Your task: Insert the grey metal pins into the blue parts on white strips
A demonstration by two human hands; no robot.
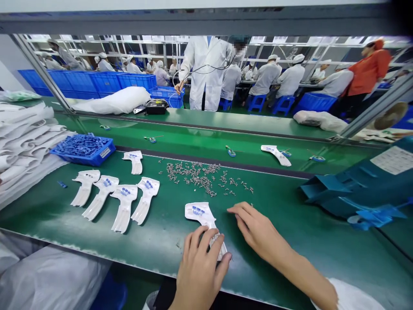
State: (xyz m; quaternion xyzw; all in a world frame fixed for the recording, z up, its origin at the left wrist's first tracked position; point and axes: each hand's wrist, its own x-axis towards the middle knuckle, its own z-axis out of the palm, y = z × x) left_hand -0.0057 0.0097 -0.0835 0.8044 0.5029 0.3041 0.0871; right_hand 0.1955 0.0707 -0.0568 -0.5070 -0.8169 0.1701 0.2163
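- We see the left hand (201, 269), fingers curled, pinning the handle of a white shell (200, 214) to the green surface (290, 241); handle end hidden.
- Right hand (258, 232) flat beside it, fingers loosely spread, empty.
- Screw pile (200, 174) beyond; individual screws too small to make out.
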